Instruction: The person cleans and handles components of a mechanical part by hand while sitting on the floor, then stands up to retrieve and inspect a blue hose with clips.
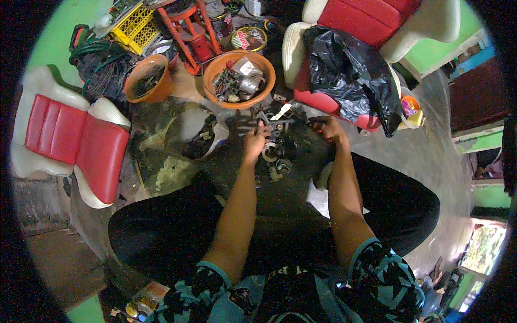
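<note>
My left hand (257, 139) is closed at the near edge of a pile of small metal parts (280, 129) on the floor. Dark, bar-like metal pieces (280, 122) show at its fingertips, and it grips one of them. To the right of the pile, my right hand (335, 131) is closed around a dark tool with red on its handle (328, 139); its kind is hard to make out. Between my legs lie a pale ring (269, 153) and a round metal part (283, 165). A whitish strip (281, 112) rests on the far side of the pile.
An orange basin (211, 96) full of metal parts stands just ahead. Beside it are an orange bucket (137, 92), a red metal stand (198, 48) and a yellow crate (133, 27). Red-and-white seats (102, 145) flank me, the right one under a black plastic bag (350, 70).
</note>
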